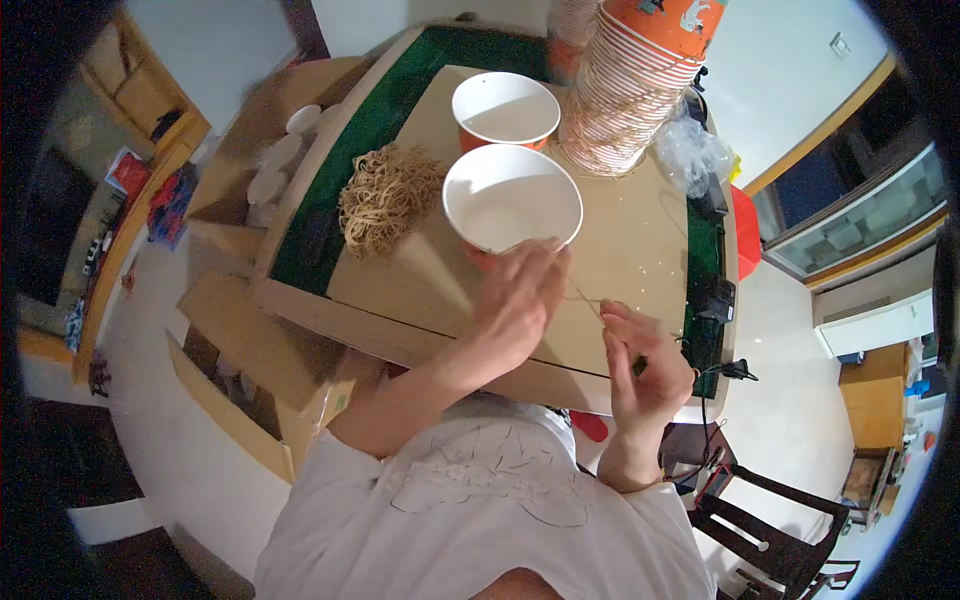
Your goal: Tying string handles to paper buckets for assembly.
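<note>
A white-lined paper tub point(510, 200) with an orange outside stands in front of me, its mouth up. My left hand point(520, 300) is closed at its near right rim, the fingertips partly hidden. From beside that hand a thin tan string point(584, 296) runs to my right hand point(645, 365), whose thumb and fingers pinch it. Just behind the first tub stands a second paper tub point(505, 108). To their left lies a tangled heap of tan strings point(388, 200). A tall nested stack of orange and white tubs point(632, 90) rises at the back right, strings hanging down its side.
A brown board point(400, 290) covers most of the green-topped table point(310, 235). Clear plastic bags point(692, 155) and black adapters with a cable point(715, 300) lie along the right edge. Open cardboard boxes point(250, 340) stand on the left, a dark chair point(770, 530) at lower right.
</note>
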The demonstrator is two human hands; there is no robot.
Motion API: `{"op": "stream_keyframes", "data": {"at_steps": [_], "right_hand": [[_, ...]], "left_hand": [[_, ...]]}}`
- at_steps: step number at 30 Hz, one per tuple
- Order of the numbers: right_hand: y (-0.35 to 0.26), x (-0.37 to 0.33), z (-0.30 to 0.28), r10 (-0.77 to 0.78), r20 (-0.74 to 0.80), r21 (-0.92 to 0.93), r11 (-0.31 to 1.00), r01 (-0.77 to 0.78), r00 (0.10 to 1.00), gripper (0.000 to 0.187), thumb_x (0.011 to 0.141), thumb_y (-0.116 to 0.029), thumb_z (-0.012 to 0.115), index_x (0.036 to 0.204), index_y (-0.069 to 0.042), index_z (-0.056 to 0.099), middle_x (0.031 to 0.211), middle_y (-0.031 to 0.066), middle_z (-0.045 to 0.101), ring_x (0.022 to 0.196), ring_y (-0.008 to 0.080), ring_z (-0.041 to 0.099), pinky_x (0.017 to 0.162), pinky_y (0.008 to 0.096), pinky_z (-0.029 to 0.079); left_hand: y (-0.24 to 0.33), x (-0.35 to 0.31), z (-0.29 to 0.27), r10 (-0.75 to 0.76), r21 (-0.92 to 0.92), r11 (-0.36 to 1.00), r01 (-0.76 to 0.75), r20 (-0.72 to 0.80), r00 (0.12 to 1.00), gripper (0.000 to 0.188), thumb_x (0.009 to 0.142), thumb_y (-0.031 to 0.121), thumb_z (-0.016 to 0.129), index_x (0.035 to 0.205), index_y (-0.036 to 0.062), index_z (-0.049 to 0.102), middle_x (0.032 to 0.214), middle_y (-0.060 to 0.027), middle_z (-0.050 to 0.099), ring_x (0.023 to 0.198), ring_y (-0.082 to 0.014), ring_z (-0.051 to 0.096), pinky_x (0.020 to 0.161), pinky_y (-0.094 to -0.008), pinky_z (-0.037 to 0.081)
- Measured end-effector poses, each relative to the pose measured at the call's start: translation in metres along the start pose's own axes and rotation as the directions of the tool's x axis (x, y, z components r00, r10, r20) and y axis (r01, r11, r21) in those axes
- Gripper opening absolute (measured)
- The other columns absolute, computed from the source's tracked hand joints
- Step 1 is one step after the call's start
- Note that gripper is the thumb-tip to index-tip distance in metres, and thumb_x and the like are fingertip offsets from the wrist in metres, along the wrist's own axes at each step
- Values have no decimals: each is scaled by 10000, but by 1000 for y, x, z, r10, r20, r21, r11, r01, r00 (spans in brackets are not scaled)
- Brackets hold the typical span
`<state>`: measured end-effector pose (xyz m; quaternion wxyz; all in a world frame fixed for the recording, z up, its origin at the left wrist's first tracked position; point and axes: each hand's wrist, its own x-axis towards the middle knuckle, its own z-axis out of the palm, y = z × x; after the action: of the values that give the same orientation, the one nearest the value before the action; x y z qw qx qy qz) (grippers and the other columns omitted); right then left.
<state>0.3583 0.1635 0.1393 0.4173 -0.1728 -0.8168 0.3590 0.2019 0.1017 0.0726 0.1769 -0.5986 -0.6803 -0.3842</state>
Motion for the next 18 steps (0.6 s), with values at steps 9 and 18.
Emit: {"op": "stream_keyframes", "data": {"at_steps": [9,18], "right_hand": [[8,14,-7,148,-503,500,853,147,851,365,940,-25,448,1293,68,448,1293,243,504,1189,344,516,1018,455,406],[54,9,-68,491,-421,866,467,178,763,296,949,-65,469,1242,-20,459,848,57,508,731,122,424,633,245,375]], "left_hand": [[2,1,17,-82,241,971,-12,380,921,113,801,110,519,866,75,604,775,-76,625,796,-235,615,859,-403,412],[-48,-7,-82,122,-25,991,-132,577,808,98,707,-29,539,737,50,588,817,-75,589,927,-211,577,1106,-497,264]]}}
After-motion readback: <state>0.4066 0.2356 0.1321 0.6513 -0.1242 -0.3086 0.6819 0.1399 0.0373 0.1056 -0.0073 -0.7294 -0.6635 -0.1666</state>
